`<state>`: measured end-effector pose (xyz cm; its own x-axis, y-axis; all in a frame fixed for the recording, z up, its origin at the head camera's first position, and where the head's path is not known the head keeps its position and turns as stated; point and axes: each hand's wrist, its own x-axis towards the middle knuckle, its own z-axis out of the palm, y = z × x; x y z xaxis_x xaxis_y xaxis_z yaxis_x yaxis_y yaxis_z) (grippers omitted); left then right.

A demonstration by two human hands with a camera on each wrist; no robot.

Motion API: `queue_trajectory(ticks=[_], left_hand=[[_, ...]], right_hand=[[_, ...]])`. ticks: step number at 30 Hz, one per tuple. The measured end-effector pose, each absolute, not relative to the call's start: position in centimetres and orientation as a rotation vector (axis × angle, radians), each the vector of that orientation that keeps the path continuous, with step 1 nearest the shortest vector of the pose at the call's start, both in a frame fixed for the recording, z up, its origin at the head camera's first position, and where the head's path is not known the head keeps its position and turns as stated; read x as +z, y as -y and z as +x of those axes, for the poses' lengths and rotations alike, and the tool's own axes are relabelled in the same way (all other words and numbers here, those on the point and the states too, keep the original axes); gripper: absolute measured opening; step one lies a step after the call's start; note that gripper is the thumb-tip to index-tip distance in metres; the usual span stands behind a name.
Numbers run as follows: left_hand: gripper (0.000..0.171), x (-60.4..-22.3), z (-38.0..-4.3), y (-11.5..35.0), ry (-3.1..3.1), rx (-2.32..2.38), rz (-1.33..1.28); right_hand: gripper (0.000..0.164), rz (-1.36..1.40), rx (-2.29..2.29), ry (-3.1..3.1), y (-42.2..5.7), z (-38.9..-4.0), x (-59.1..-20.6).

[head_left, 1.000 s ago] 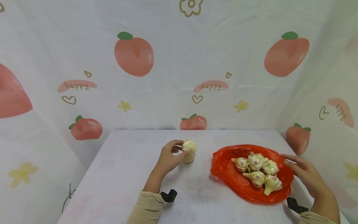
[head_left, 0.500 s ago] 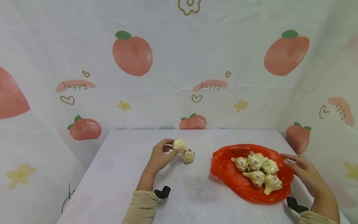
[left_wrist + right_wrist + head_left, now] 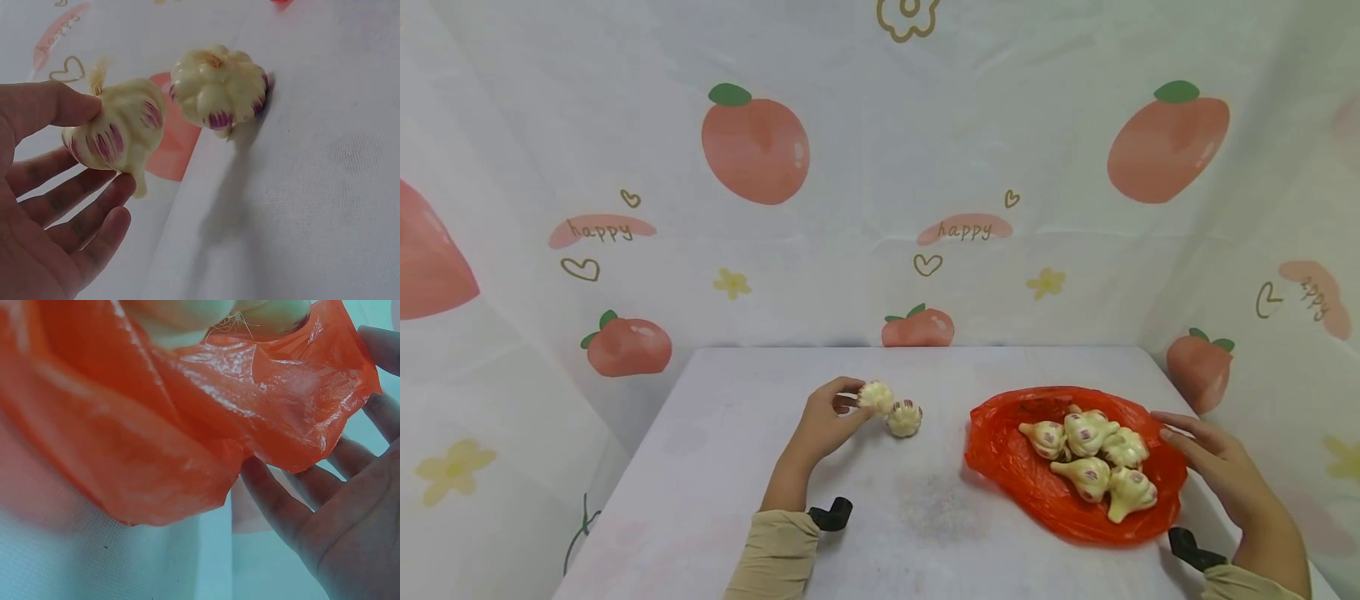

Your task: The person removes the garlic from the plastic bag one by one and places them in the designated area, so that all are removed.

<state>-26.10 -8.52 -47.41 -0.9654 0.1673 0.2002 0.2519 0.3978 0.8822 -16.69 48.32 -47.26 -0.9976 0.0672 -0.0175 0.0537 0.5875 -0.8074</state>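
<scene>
Between thumb and fingers, my left hand (image 3: 824, 423) grips a garlic bulb (image 3: 876, 397), pale with purple streaks in the left wrist view. Close on its right stands a second garlic bulb (image 3: 905, 419) on the table; whether the two touch is hard to tell. On the right lies an open red plastic bag (image 3: 1011, 471) with several garlic bulbs (image 3: 1087, 477) in it. My right hand (image 3: 1232, 475) is at the bag's right edge, fingers spread and nearly straight. In the right wrist view its fingertips (image 3: 259, 472) touch the crumpled plastic.
A white-covered table (image 3: 737, 467) bears everything. Behind it and at the sides hangs a white cloth (image 3: 850, 275) printed with fruit, hearts and flowers. A thin green cord (image 3: 583, 527) shows beyond the table's left edge.
My left hand has moved left with its garlic bulb, from in front of the standing one to beside it, then lowered slightly. The right hand and bag stay put.
</scene>
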Motion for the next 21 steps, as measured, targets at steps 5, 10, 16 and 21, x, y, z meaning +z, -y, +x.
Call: queue_trajectory(ticks=[5,10,16,21], left_hand=[[0.037,-47.51,-26.14,8.77,2.590,-1.615,-0.380],[0.037,-47.74,-26.30,9.00,2.622,-1.597,-0.351],[0.036,-47.98,-26.47,9.22,2.646,-1.597,-0.343],[0.035,-48.22,-26.40,9.32,2.666,-1.610,-0.322]], right_hand=[[0.047,-0.128,1.423,2.801,-48.36,-16.77,-47.28],[0.048,-0.152,1.434,2.818,-48.46,-16.83,-47.26],[0.048,-0.159,1.424,2.822,-48.48,-16.85,-47.18],[0.049,-0.157,1.423,2.825,-48.44,-16.81,-47.08]])
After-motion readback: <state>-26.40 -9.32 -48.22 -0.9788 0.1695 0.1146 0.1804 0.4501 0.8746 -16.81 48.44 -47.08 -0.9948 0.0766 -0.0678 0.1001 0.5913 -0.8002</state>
